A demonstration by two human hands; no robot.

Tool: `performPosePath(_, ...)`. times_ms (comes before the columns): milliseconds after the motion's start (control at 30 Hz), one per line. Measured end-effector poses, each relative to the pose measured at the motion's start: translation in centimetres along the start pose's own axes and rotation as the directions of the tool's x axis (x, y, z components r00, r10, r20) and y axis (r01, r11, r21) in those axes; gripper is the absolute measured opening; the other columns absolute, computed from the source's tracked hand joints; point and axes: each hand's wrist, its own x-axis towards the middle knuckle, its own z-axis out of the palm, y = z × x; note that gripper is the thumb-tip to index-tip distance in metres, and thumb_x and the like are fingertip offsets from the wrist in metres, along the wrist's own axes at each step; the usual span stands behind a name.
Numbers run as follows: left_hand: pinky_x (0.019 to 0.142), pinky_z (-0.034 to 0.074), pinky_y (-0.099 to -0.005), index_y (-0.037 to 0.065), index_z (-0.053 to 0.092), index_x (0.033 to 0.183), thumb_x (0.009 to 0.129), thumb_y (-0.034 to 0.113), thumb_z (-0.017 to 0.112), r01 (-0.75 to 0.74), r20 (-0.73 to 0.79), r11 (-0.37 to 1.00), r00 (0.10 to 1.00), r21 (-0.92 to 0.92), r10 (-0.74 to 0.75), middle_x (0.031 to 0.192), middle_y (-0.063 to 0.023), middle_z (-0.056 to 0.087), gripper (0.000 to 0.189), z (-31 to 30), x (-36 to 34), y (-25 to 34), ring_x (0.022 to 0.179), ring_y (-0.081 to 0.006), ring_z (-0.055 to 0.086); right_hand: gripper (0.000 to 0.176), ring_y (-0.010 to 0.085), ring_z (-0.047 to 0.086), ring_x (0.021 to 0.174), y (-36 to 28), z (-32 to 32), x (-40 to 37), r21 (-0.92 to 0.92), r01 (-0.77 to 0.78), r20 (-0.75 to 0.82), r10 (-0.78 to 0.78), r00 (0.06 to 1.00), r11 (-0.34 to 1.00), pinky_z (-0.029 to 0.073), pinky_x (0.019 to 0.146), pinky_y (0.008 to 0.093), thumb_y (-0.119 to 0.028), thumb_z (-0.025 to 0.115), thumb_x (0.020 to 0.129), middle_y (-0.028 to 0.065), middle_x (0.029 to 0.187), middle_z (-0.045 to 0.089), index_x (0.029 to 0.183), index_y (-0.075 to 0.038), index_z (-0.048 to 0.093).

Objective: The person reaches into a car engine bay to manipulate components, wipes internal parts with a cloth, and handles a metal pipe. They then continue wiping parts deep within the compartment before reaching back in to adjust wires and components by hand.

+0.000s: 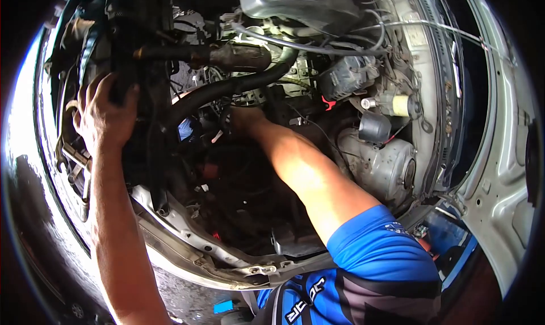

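Nearly upright, black frame in left hand, beside slanting hose.

Left hand was raised, back toward the camera, fingers curled closed in a grip; left forearm ran straight up to it. Right arm was extended forward, elbow nearly straight. Right hand lay in shadow; finger position could not be determined.

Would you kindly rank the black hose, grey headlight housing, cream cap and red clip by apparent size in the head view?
1. Grey headlight housing and black hose: too close to rank, as the hose is longer and the housing bulkier.
2. Cream cap.
3. Red clip, the smallest.
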Motion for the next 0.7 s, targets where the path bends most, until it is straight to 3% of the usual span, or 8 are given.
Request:
performPosePath(233,0.11,0.036,-0.0489,0.027,0.065,0.128,0.083,0.05,0.07,0.053,0.034,0.998,0.998,-0.017,-0.052,0.139,0.0002,0.057,0.05,-0.1,-0.1,0.4,0.134,-0.0244,0.048,0.042,0.0369,0.066,0.109,1.2,2.8,1.2,0.089,-0.111,0.039,0.107,0.993,0.99,0.054,0.09,0.0492,-0.032,0.06,0.089,0.0196,0.116,0.068,0.126,-0.013,0.058)
performPosePath(300,0.112,0.034,-0.0489,0.027,0.065,0.128,0.083,0.051,0.07,0.06,0.044,0.998,0.997,-0.019,-0.059,0.14,0.0001,0.057,0.051,0.0,-0.1,0.3,0.134,-0.0239,0.048,0.037,0.0361,0.067,0.109,2.2,4.4,3.0,0.145,0.039,-0.002,-0.039,0.999,0.989,0.055,0.089,0.0492,-0.028,0.059,0.089,0.0196,0.116,0.069,0.123,-0.012,0.06)
performPosePath(467,0.112,0.033,-0.0491,0.028,0.065,0.129,0.083,0.053,0.07,0.042,0.023,0.999,0.999,0.024,-0.043,0.139,0.0002,0.057,0.052,-1.0,-0.4,0.4,0.135,-0.0232,0.048,0.032,0.0348,0.067,0.109,0.1,1.1,0.5,0.173,-0.026,0.038,0.02,0.999,0.985,0.054,0.089,0.0493,-0.026,0.059,0.09,0.0198,0.115,0.069,0.119,-0.012,0.063)
performPosePath(533,0.111,0.032,-0.0549,0.025,0.065,0.126,0.081,0.05,0.072,0.033,-0.009,0.998,0.999,-0.051,-0.033,0.137,-0.0016,0.058,0.052,-0.3,-0.3,0.4,0.133,-0.0263,0.048,0.032,0.0342,0.067,0.11,0.0,0.9,0.5,0.175,-0.071,0.054,0.063,0.997,0.982,0.054,0.09,0.0495,-0.025,0.059,0.09,0.0196,0.115,0.069,0.118,-0.012,0.064)
performPosePath(600,0.103,0.044,-0.0479,0.023,0.067,0.124,0.081,0.047,0.073,0.006,0.022,0.983,1.0,-0.181,-0.002,0.128,-0.0061,0.063,0.049,1.2,0.0,-0.8,0.124,-0.0286,0.055,0.032,0.0343,0.067,0.11,1.0,2.0,0.8,0.166,-0.04,0.02,0.037,0.999,0.985,0.054,0.09,0.0495,-0.025,0.059,0.09,0.0196,0.115,0.069,0.118,-0.012,0.064)
performPosePath(633,0.099,0.048,-0.0454,0.023,0.066,0.124,0.08,0.047,0.073,-0.07,-0.053,0.973,0.997,-0.219,0.06,0.126,-0.0072,0.064,0.05,2.6,-0.4,-0.7,0.121,-0.028,0.056,0.032,0.0343,0.067,0.11,1.4,2.0,0.9,0.165,-0.016,-0.001,0.016,1.0,0.986,0.054,0.09,0.0495,-0.025,0.059,0.09,0.0196,0.115,0.069,0.118,-0.012,0.064)
performPosePath(667,0.1,0.047,-0.0474,0.023,0.065,0.126,0.08,0.05,0.073,-0.082,-0.036,0.969,0.996,-0.232,0.076,0.13,-0.0068,0.062,0.054,6.4,-0.9,-2.3,0.12,-0.0268,0.056,0.032,0.0343,0.067,0.11,0.8,1.8,0.9,0.171,0.015,-0.018,-0.012,1.0,0.985,0.054,0.09,0.0495,-0.025,0.059,0.089,0.0196,0.115,0.069,0.118,-0.012,0.064)
performPosePath(700,0.106,0.041,-0.0537,0.023,0.063,0.129,0.08,0.052,0.071,0.015,0.116,0.997,0.993,-0.072,-0.006,0.134,-0.0077,0.058,0.057,0.6,-0.9,-0.3,0.128,-0.0292,0.051,0.032,0.0344,0.067,0.11,0.4,1.3,0.6,0.176,0.035,-0.043,-0.028,0.999,0.984,0.054,0.09,0.0495,-0.025,0.059,0.089,0.0196,0.115,0.069,0.118,-0.012,0.064)
